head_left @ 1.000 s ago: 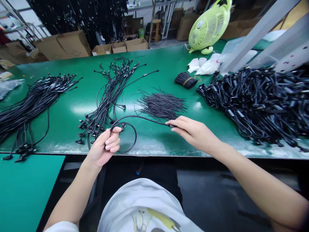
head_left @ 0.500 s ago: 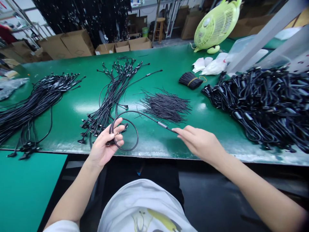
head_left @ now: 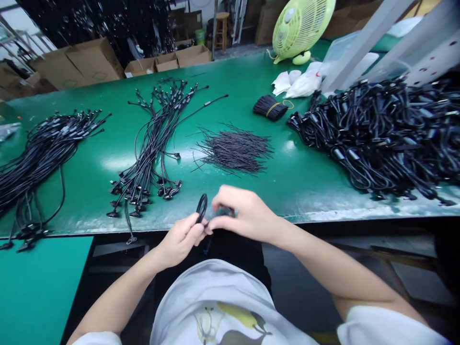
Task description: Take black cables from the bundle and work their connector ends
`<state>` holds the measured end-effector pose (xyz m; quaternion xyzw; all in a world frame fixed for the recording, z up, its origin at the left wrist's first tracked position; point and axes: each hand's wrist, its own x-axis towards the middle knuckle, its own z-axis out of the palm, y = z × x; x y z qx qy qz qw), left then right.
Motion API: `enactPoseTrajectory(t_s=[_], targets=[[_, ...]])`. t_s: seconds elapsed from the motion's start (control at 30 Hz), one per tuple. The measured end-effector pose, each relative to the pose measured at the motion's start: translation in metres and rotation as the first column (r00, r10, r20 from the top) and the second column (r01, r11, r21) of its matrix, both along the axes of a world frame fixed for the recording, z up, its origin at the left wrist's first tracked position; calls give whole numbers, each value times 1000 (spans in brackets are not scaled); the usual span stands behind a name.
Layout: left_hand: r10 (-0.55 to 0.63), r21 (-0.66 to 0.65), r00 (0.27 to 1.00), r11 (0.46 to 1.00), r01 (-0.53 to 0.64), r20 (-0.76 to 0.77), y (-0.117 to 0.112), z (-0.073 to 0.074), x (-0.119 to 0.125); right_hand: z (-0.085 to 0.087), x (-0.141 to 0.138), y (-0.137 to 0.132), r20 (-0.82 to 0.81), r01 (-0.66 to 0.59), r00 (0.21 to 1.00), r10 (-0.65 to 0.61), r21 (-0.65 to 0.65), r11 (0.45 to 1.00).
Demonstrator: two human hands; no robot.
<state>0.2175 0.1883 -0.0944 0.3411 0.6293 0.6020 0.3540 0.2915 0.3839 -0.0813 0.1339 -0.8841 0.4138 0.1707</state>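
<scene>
the left hand point(head_left: 180, 240) pinches the coiled black cable point(head_left: 202, 207) just beside the curled right hand point(head_left: 245, 212), its grip unclear.

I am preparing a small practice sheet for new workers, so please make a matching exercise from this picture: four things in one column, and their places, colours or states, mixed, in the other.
Things
1. Fan
2. Cable coil
3. Black bundle
4. Stool

Descriptions
A. Wrapped with a yellow band
B. On the floor, beyond the table
C. Held in the left hand
D. Light yellow-green

Right pairs: 1-D, 2-C, 3-A, 4-B
</scene>
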Motion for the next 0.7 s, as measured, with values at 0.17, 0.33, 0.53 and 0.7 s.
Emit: enactPoseTrajectory(t_s=[0.17, 0.33, 0.53, 0.7], targets=[[33, 249, 881, 954, -169, 472, 11, -2, 4, -33, -16, -16, 244, 192, 969, -28, -686, 702], [260, 118, 835, 927, -356, 485, 23, -13, 12, -42, -23, -38, 295, 288, 956, -2, -932, 222], [252, 80, 778, 930, -360, 575, 21, -24, 15, -27, -9, -48, 297, 268, 921, 251, -953, 145], [61, -92, 970, 995, -40, 237, 11, -31, 19, -33, 0, -61, 418, 329, 848, 327, -897, 294]])
